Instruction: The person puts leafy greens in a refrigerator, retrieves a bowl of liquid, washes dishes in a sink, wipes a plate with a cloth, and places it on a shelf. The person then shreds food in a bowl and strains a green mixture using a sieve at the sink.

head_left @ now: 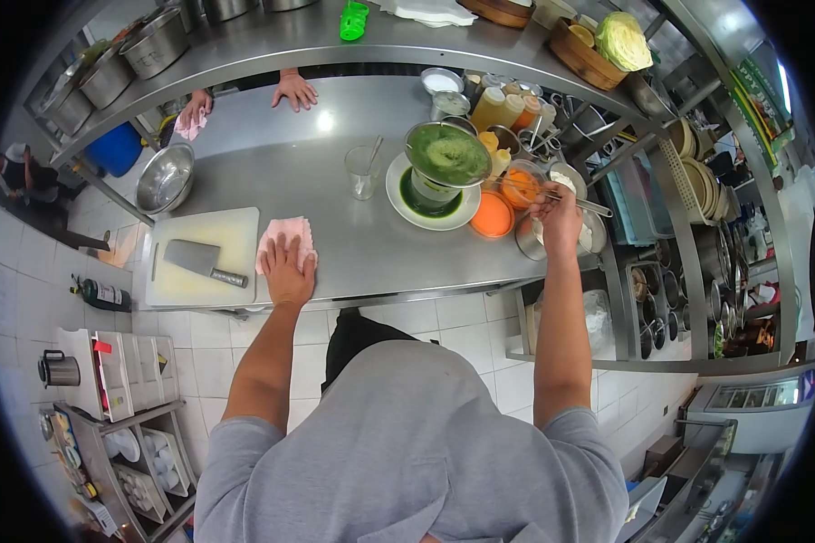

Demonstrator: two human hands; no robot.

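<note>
On steel counter (353, 235), left hand (287, 267) flat on pink cloth (285, 237), right hand (557, 217) grip on utensil unclear

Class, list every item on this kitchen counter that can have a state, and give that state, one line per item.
Left hand: flat on the pink cloth.
Right hand: closed on a utensil over a metal container.
Cleaver: lying flat on the cutting board.
Strainer: full of green puree, set over a pot on a plate.
Glass: upright, something thin standing in it.
Steel bowl: empty.
</note>
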